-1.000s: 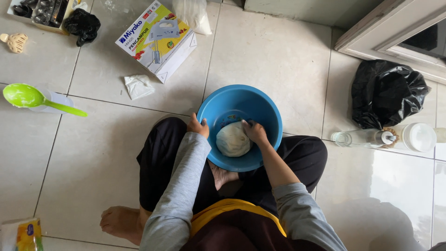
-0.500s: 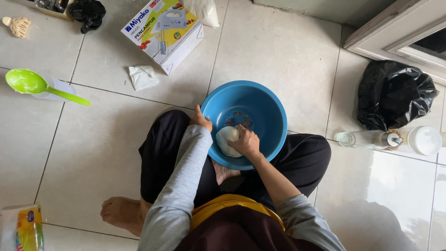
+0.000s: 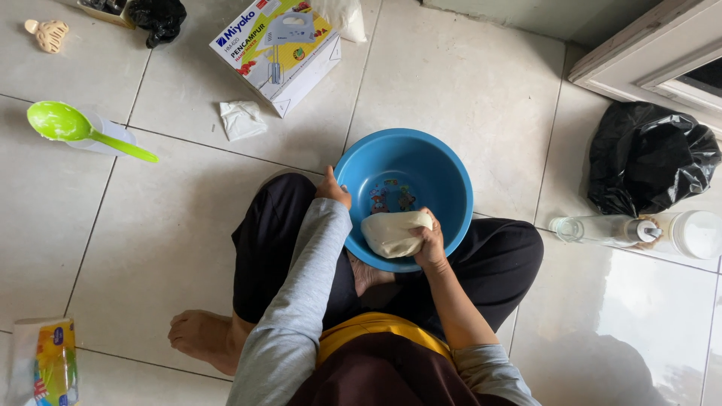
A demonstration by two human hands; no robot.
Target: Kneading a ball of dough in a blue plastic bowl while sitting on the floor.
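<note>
Dough squeezed in the blue bowl

The right hand (image 3: 430,242) now grips the dough (image 3: 392,233) at the bowl's (image 3: 429,162) near side, lifted since before; the left hand (image 3: 332,188) still holds the rim.

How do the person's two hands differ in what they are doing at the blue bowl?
The left hand grips the rim of the blue bowl, while the right hand reaches inside it and clutches the pale dough. The left hand holds no dough; the right does not hold the rim. The left sleeve reaches the wrist, the right forearm is bare. Both hands are bare and at the bowl.
</note>
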